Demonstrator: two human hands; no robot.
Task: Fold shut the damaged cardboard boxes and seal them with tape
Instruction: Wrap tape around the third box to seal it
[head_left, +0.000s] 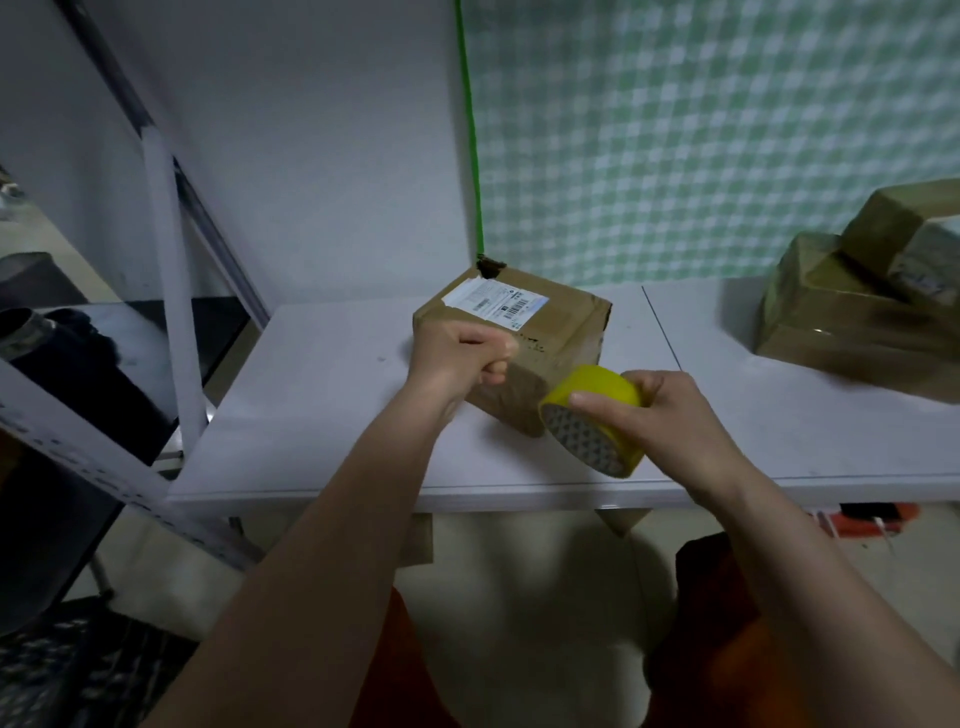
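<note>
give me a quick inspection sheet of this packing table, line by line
surface: white table, a seam across its top, mostly bare
job's things: cardboard box with a shipping label on top, dented; yellow tape roll
clutter: pile of taped brown boxes at the right end
grips: left hand fisted against the box's near edge; whether it pinches a tape end cannot be told; right hand holds the tape roll
cables: green cord hanging down the wall to the box's far corner
surroundings: metal shelf frame on the left, green checked cloth on the wall
</note>
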